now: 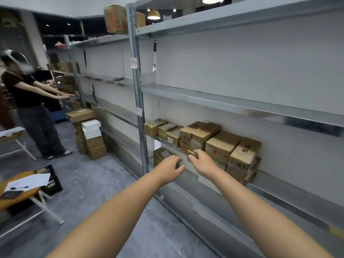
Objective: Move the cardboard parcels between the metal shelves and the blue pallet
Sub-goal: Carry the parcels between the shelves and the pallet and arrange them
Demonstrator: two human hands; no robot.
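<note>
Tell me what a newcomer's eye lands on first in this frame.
The left hand and right hand reach forward mid-frame toward a row of cardboard parcels on a low metal shelf. At far left another person stretches both arms toward the next shelving bay, near a stack of boxes on the floor.

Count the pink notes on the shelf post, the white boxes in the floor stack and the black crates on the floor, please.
Pink notes: 2
White boxes: 2
Black crates: 1
Total: 5
</note>
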